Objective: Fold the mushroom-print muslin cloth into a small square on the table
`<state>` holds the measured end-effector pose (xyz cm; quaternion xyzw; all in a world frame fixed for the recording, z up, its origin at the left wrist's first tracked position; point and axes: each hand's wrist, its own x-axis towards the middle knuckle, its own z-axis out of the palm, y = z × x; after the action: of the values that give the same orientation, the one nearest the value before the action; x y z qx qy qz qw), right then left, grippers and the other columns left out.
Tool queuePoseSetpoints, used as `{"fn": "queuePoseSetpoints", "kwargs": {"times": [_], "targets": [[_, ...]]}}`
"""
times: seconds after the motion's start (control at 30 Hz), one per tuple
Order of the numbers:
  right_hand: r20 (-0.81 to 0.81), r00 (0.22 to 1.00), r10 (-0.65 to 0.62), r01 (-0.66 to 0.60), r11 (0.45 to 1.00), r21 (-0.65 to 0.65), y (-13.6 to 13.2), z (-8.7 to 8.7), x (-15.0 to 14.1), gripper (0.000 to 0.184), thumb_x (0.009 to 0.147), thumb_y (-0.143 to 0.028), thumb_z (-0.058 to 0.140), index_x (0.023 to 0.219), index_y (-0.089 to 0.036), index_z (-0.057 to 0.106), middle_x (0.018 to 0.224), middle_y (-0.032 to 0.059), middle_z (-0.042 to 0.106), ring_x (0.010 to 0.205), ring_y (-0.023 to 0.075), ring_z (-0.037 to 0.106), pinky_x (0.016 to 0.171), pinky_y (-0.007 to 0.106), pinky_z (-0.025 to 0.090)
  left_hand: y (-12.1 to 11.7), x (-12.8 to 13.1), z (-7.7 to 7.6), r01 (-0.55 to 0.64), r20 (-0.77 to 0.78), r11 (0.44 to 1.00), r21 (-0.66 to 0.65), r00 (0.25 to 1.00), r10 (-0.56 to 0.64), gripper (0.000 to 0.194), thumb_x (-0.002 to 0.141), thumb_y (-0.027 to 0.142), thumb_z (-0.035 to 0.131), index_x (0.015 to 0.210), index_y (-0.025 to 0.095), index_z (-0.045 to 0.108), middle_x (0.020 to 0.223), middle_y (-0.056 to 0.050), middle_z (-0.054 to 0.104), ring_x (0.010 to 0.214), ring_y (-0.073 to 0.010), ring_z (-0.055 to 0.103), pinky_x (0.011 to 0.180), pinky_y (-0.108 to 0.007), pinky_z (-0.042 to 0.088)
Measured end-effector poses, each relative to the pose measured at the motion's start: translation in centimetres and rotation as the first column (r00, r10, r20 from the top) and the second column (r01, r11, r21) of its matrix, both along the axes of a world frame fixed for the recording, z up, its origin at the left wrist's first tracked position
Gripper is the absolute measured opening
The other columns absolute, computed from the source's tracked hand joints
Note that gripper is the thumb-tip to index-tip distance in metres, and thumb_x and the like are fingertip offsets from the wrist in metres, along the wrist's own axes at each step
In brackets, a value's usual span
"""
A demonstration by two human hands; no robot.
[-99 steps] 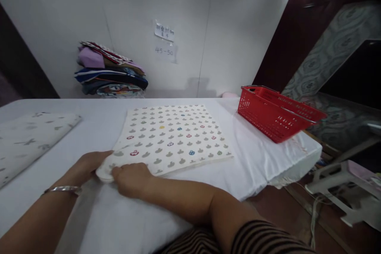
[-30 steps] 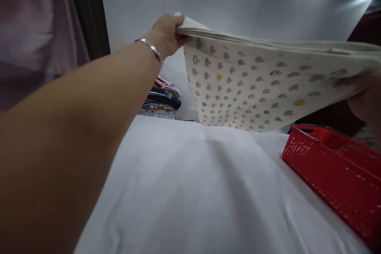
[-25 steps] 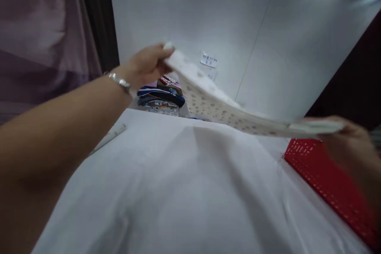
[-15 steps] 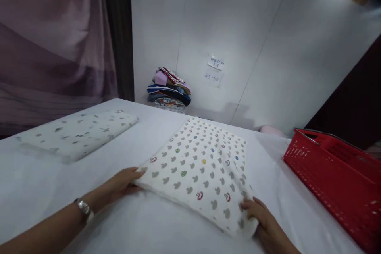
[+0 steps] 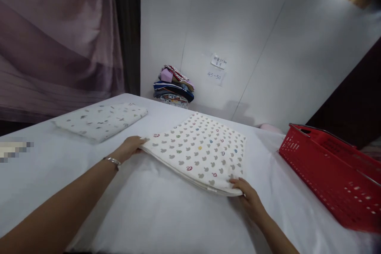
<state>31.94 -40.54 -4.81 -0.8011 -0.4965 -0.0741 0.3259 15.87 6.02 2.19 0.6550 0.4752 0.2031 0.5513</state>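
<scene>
A white cloth (image 5: 195, 149) printed with grey and coloured mushroom shapes lies on the white-covered table (image 5: 166, 218). My left hand (image 5: 131, 147) pinches its near left corner, thumb on top. At the near right corner, my right hand (image 5: 244, 192) has the cloth gripped between thumb and fingers. The near edge is lifted and sags between my hands, showing more than one layer; the far part rests flat. Left of it lies another folded white cloth (image 5: 101, 121) with small dark prints, apart from both hands.
On the right stands a red plastic basket (image 5: 330, 178) with a metal handle. A stack of folded fabrics (image 5: 174, 85) sits beyond the table's far edge, against the white wall (image 5: 238, 27) with paper notes (image 5: 216, 69). A pinkish curtain (image 5: 59, 39) hangs at the left.
Both hands have moved forward, away from me, with the cloth's near edge. The right corner has straightened, and the folds along the right side have smoothed out.
</scene>
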Motion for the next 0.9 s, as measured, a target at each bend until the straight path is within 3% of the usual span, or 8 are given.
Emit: {"fn": "queuePoseSetpoints", "kwargs": {"times": [0.3, 0.5, 0.63, 0.77, 0.9], "targets": [[0.238, 0.962, 0.137, -0.117, 0.988, -0.097, -0.7, -1.7, -0.4, 0.034, 0.077, -0.008, 0.041, 0.104, -0.02, 0.059, 0.119, 0.0098, 0.061, 0.115, 0.0207, 0.054, 0.098, 0.045, 0.042, -0.4, -0.9, -2.0, -0.046, -0.031, 0.998, 0.036, 0.998, 0.048, 0.017, 0.058, 0.017, 0.071, 0.063, 0.015, 0.055, 0.065, -0.004, 0.058, 0.079, -0.0245, 0.06, 0.064, -0.026, 0.045], [0.401, 0.906, 0.138, -0.075, 0.983, -0.168, -0.5, -1.8, -1.6, 0.045, 0.075, -0.002, 0.039, 0.113, -0.019, 0.056, 0.124, 0.0103, 0.058, 0.12, 0.0223, 0.048, 0.101, 0.048, 0.035, -2.9, -1.8, -1.8, -0.095, 0.117, 0.994, -0.047, 0.988, 0.1, 0.037, 0.065, 0.021, 0.073, 0.096, 0.012, 0.055, 0.097, -0.01, 0.063, 0.088, -0.0221, 0.061, 0.074, -0.028, 0.048], [0.43, 0.884, 0.183, -0.086, 0.968, -0.236, 1.7, -0.4, -3.9, 0.052, 0.073, 0.0, 0.038, 0.121, -0.017, 0.053, 0.126, 0.0111, 0.055, 0.12, 0.0229, 0.046, 0.1, 0.045, 0.033, -5.4, -2.4, -1.9, 0.031, 0.279, 0.971, -0.236, 0.96, 0.037, 0.036, 0.078, 0.021, 0.064, 0.109, 0.01, 0.049, 0.1, -0.014, 0.063, 0.082, -0.0181, 0.064, 0.076, -0.03, 0.052], [0.371, 0.911, 0.18, -0.049, 0.941, -0.334, 4.8, 1.4, -6.1, 0.051, 0.074, 0.0, 0.038, 0.12, -0.015, 0.054, 0.121, 0.0113, 0.057, 0.111, 0.023, 0.049, 0.093, 0.039, 0.036, -8.8, -2.8, -2.4, 0.204, 0.37, 0.904, -0.377, 0.927, -0.055, 0.027, 0.078, 0.019, 0.062, 0.102, 0.008, 0.056, 0.097, -0.015, 0.066, 0.083, -0.0191, 0.065, 0.082, -0.034, 0.053], [0.279, 0.952, 0.127, 0.019, 0.884, -0.468, 7.5, 3.2, -7.7, 0.038, 0.079, -0.007, 0.043, 0.113, -0.018, 0.058, 0.113, 0.0098, 0.058, 0.101, 0.0222, 0.051, 0.086, 0.034, 0.037, -12.3, -2.6, -2.9, 0.355, 0.403, 0.827, -0.435, 0.899, -0.174, 0.023, 0.075, 0.016, 0.064, 0.097, 0.011, 0.061, 0.095, -0.013, 0.067, 0.081, -0.0197, 0.065, 0.08, -0.035, 0.053]]}}
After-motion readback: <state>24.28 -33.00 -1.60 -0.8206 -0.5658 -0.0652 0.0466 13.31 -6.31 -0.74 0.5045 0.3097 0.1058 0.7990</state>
